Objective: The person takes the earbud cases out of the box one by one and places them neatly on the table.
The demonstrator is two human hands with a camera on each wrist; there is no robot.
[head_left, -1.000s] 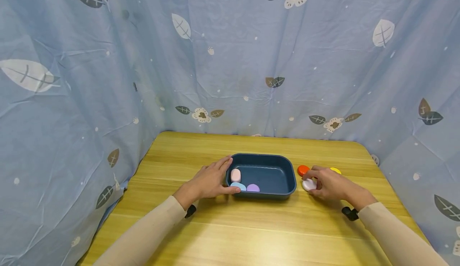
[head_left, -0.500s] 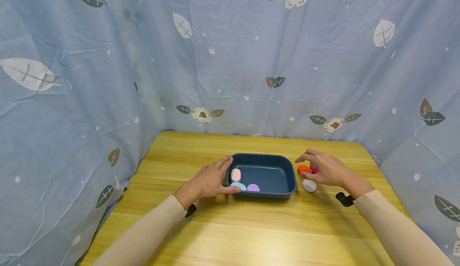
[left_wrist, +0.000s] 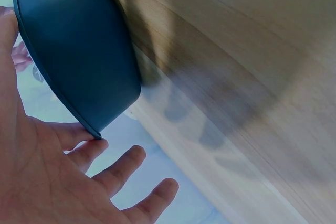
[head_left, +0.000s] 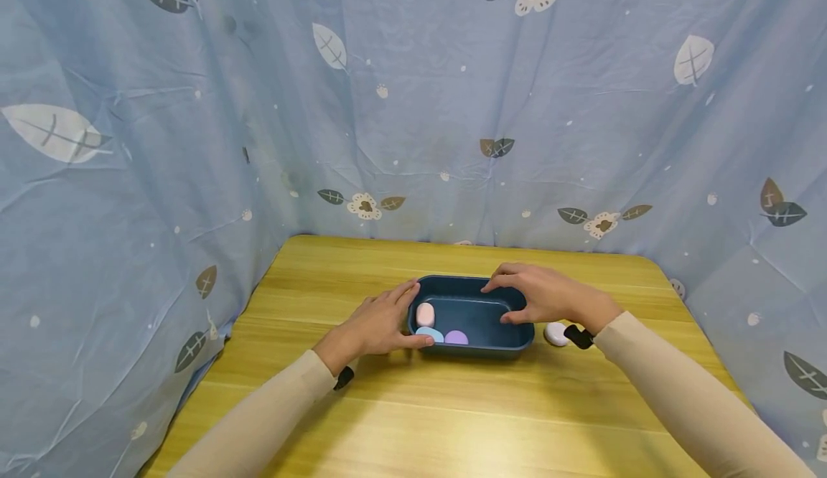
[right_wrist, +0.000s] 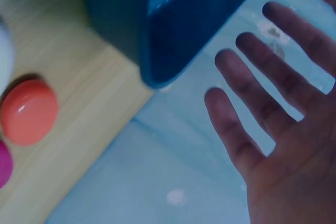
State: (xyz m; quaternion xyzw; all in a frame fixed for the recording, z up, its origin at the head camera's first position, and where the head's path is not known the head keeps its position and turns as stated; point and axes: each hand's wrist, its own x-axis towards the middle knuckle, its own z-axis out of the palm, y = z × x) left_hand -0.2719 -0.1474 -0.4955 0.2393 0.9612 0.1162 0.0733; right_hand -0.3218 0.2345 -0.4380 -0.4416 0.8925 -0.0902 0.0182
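A dark blue rectangular basin (head_left: 478,351) stands on the table. Inside, near its left end, lie a pale pink rounded piece (head_left: 425,314), a light blue one (head_left: 431,334) and a purple one (head_left: 456,337). My left hand (head_left: 377,325) rests on the basin's left end, thumb on the near rim and fingertips at the far left corner; the other fingers are spread free in the left wrist view. Over the basin's right end hovers my right hand (head_left: 549,293), fingers apart, with nothing visible between thumb and fingers. A white round piece (head_left: 555,334) sits just right of the basin.
In the right wrist view, an orange disc (right_wrist: 30,112) and a magenta piece (right_wrist: 4,164) lie on the wooden table (head_left: 439,413) beside the basin; my right arm hides them in the head view. A blue patterned curtain (head_left: 413,105) surrounds the table.
My right hand has moved from the white piece, past the orange and magenta pieces, leftward over the basin. The white piece was let go. My left hand has stayed on the basin.
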